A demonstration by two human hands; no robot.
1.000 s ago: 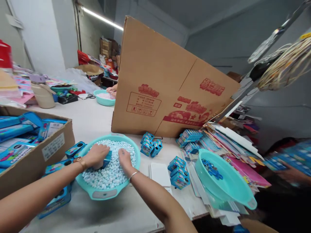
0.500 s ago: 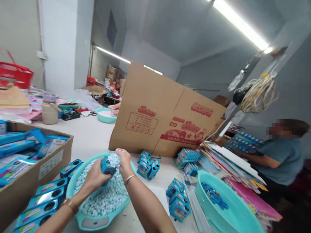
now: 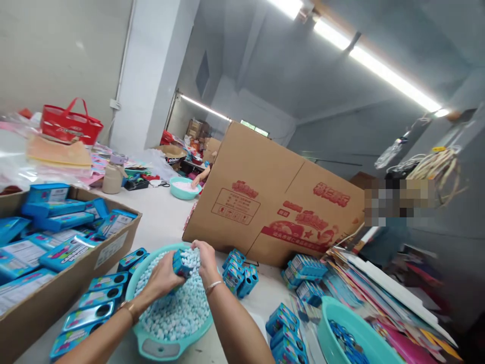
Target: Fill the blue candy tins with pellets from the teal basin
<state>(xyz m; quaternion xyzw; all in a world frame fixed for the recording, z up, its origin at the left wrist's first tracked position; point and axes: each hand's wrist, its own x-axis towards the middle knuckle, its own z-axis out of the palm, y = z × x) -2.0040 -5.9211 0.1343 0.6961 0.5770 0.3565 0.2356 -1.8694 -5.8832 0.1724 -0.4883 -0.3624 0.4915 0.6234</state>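
Small blue box (image 3: 181, 264): held over the teal basin (image 3: 159, 349), heaped with pale candies (image 3: 178, 311). Left hand (image 3: 163, 279) wraps it from below; right hand (image 3: 206, 260) cups candies against its top. Blue trays (image 3: 94, 308) lie left of the basin; filled blue boxes (image 3: 238, 275) right; large cardboard carton (image 3: 273, 202) stands behind.

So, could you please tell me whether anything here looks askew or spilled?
No spill: the pellets stay in the basin. The big carton stands tilted on the table, and the card sheets at the right lie fanned out loosely.
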